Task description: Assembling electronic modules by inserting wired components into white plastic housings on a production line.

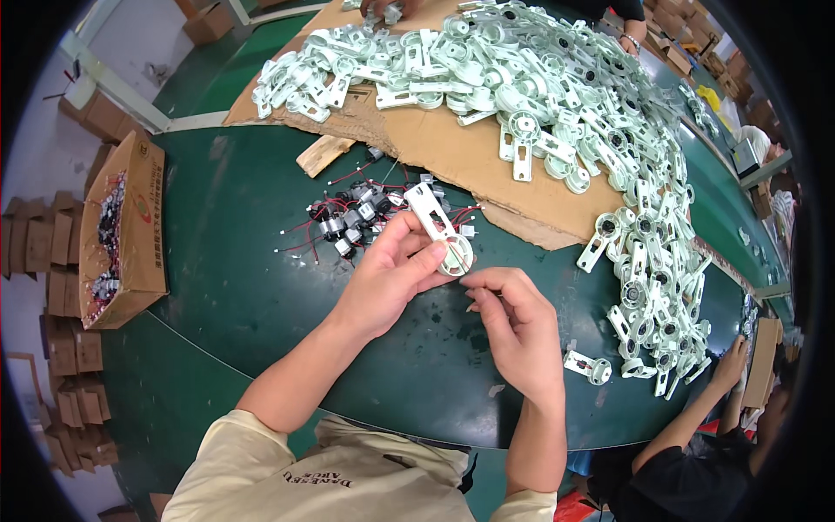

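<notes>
1. The left hand [391,274] grips a pale plastic housing [448,233], thumb laid over the near side of it and the fingers curled behind.
2. The right hand [519,326] is curled, thumb and forefinger tips close together; whether they pinch anything fine, such as a wire, I cannot tell.
3. The housing is raised in front of the body, its long axis slanting: the slotted handle points to the upper left, away from the person, and the round spoked end drops to the lower right. That round end faces the right fingertips, which sit just beside its lower rim; contact cannot be made out.
4. Just beyond the left hand lies a loose pile of small motors [352,228] with red and dark leads, nearer to the left hand than to the right.
5. Right of the right hand, a single housing [598,371] lies flat on the dark green table [261,339].
6. Past the motors are a wood block [323,155] and a torn cardboard sheet [426,143], which bears much of a large heap of similar housings [513,83] that spills down the right side.
7. At far left stands a carton [146,230] of wired parts; at lower right, a co-worker's hand [732,364] reaches over the table edge.
</notes>
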`<state>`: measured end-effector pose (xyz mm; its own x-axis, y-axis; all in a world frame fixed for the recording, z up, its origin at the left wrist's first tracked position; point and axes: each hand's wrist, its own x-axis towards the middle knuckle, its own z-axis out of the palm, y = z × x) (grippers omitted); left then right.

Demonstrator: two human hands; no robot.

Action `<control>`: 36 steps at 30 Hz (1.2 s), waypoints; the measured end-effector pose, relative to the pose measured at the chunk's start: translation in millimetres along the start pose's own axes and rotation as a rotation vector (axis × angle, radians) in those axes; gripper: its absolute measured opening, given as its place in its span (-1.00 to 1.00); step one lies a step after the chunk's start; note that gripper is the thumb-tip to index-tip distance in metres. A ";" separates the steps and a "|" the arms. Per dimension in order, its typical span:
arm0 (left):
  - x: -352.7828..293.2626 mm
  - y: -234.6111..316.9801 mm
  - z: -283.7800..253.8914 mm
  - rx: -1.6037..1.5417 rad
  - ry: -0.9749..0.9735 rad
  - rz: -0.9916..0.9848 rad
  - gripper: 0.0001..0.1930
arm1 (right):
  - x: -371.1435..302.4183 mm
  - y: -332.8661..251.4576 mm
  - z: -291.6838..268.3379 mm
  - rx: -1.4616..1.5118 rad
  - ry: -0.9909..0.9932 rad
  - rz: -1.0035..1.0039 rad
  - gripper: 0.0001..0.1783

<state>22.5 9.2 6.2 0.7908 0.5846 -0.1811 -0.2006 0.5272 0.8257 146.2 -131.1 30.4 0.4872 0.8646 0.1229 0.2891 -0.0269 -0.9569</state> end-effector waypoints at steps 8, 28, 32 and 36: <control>1.7 3.4 -1.1 -0.033 -0.012 0.014 -0.62 | -2.5 -6.1 -0.2 -0.125 -0.096 0.060 -0.78; 0.2 -0.1 -6.3 0.051 -0.064 0.076 -0.59 | 3.0 -1.1 0.4 -0.505 0.158 -0.136 -0.68; -1.1 -1.5 3.7 0.094 -0.110 0.077 -0.63 | 1.6 -3.0 0.5 -0.296 0.150 -0.019 -0.68; -2.9 -5.2 1.8 0.093 -0.193 0.022 -0.69 | -0.4 5.3 3.1 -0.019 0.151 0.037 -0.68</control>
<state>22.2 3.6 3.4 0.8848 0.4615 -0.0646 -0.1715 0.4514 0.8757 145.0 -130.0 24.5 0.6158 0.7776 0.1271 0.2835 -0.0682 -0.9565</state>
